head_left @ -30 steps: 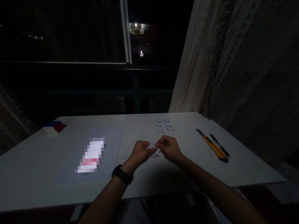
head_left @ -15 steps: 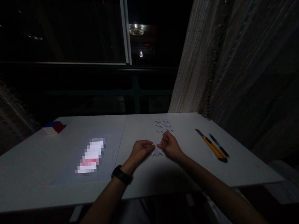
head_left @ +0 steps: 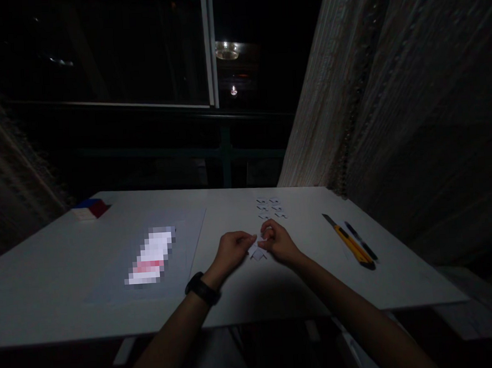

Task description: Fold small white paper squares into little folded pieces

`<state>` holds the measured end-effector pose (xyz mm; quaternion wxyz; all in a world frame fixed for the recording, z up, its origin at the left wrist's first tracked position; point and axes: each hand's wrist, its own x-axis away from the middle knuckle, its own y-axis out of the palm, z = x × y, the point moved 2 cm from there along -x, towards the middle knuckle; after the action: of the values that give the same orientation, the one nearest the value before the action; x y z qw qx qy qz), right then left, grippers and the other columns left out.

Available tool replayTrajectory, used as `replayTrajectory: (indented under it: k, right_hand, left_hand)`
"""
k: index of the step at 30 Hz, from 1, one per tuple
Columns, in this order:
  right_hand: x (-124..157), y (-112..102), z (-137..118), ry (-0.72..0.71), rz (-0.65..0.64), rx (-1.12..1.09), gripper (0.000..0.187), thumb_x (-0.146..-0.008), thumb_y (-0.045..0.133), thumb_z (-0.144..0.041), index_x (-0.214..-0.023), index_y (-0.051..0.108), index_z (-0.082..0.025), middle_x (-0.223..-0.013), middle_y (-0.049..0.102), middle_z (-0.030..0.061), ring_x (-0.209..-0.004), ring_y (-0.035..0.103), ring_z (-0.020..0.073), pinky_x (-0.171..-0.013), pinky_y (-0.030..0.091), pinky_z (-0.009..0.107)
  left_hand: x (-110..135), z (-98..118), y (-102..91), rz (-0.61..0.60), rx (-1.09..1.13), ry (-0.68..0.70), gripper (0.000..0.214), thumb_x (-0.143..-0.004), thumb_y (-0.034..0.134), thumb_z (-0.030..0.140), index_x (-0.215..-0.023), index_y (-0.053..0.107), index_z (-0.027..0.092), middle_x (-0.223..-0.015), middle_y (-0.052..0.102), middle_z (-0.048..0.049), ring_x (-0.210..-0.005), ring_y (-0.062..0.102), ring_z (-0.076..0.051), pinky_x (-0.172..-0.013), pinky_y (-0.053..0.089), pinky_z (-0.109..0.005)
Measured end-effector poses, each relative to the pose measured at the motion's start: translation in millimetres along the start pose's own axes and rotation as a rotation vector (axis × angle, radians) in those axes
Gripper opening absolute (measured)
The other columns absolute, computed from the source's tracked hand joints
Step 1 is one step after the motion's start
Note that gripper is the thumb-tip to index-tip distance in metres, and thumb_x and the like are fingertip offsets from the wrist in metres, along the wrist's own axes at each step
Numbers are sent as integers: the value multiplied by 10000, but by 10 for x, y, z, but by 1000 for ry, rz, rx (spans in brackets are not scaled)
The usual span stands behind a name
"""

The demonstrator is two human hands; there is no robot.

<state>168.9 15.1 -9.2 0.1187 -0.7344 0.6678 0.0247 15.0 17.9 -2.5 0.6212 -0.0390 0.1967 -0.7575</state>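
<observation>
A small white folded paper point(head_left: 257, 255) with pointed lower corners sits between my hands, just above or on the white table. My left hand point(head_left: 234, 249), with a dark band at the wrist, pinches its upper left side between thumb and fingers. At its upper right side, my right hand point(head_left: 282, 245) has the thumb against the paper and the fingers curled, the index finger raised a little. The paper's upper part is partly hidden by the fingertips. Beyond my hands lie several small paper pieces with dark marks point(head_left: 263, 209), set out in two columns.
On the white table point(head_left: 237, 306), a yellow utility knife point(head_left: 352, 244) and a dark pen point(head_left: 361, 240) lie at the right. A large paper sheet point(head_left: 106, 289) under a bright blurred-out rectangle point(head_left: 152, 256) is at the left. A blue, red and white block point(head_left: 90, 209) stands far left. Curtains point(head_left: 311, 102) hang behind.
My right index finger has lifted and spread slightly from the thumb. Both hands stay at the folded paper, and the whole view has shifted very slightly.
</observation>
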Motion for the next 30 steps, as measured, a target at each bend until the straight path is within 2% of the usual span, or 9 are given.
replayTrajectory:
  k: [3, 6, 8, 10, 12, 15, 19, 24, 30]
  right_hand:
    - [-10, -2, 29, 8, 6, 13, 325, -530, 650, -160, -752, 419, -217, -518, 464, -107, -419, 415, 75, -401, 307, 177]
    - [-19, -25, 9, -86, 12, 73, 294, -581, 664, -224, -767, 436, -211, -575, 522, -71, -495, 482, 100, -470, 371, 207]
    - [-2, -49, -44, -188, 80, 168, 275, -638, 649, -275, -839, 474, -207, -724, 591, -15, -630, 544, 133, -576, 425, 251]
    - [48, -63, -117, -301, 221, 338, 260, -682, 630, -308, -886, 506, -206, -863, 599, 35, -770, 552, 172, -691, 434, 304]
    - [121, -34, -184, -417, 338, 543, 206, -704, 626, -328, -838, 536, -200, -854, 583, 58, -815, 527, 200, -743, 415, 334]
    - [201, 92, -207, -523, 288, 717, 156, -726, 618, -331, -764, 558, -192, -730, 566, 46, -737, 515, 190, -706, 404, 313]
    - [199, 195, -134, -447, 249, 704, 138, -744, 594, -301, -815, 581, -184, -663, 573, 10, -630, 523, 153, -616, 400, 263]
    - [155, 113, -141, -409, 317, 541, 115, -777, 543, -283, -732, 587, -188, -728, 600, 20, -664, 548, 146, -622, 411, 248]
    - [132, 20, -186, -339, 201, 530, 98, -777, 557, -266, -730, 597, -190, -665, 618, 0, -622, 561, 139, -606, 414, 240]
  left_hand:
    - [11, 18, 12, -27, -11, 4, 323, -651, 627, 437, -666, 673, 118, -519, 570, -12, -493, 486, -114, -471, 342, -220]
    - [-4, -11, 18, -1, 64, -59, 295, -614, 677, 408, -657, 637, 120, -488, 550, 3, -466, 505, -115, -451, 367, -220]
    - [-16, -36, 16, 47, 218, -134, 299, -602, 694, 398, -671, 593, 125, -505, 556, 6, -469, 533, -122, -456, 420, -231]
    - [-21, -44, 7, 104, 424, -182, 315, -595, 712, 377, -700, 533, 141, -548, 567, 13, -515, 571, -131, -512, 490, -265]
    - [-16, -34, -5, 145, 617, -185, 347, -589, 730, 346, -722, 468, 161, -553, 541, 47, -546, 580, -116, -591, 530, -298]
    - [2, -14, -14, 134, 782, -183, 381, -596, 740, 318, -725, 411, 176, -518, 466, 93, -517, 554, -78, -601, 534, -272]
    - [20, -1, -5, 36, 877, -212, 352, -620, 735, 275, -749, 426, 169, -591, 526, 52, -569, 580, -86, -586, 517, -223]
    - [28, 25, -9, -32, 916, -205, 310, -635, 714, 188, -814, 462, 162, -742, 613, -20, -732, 622, -142, -747, 515, -328]
    - [25, 68, -47, -6, 721, -156, 552, -585, 741, 216, -1073, 482, 195, -795, 638, -26, -665, 608, -141, -628, 485, -274]
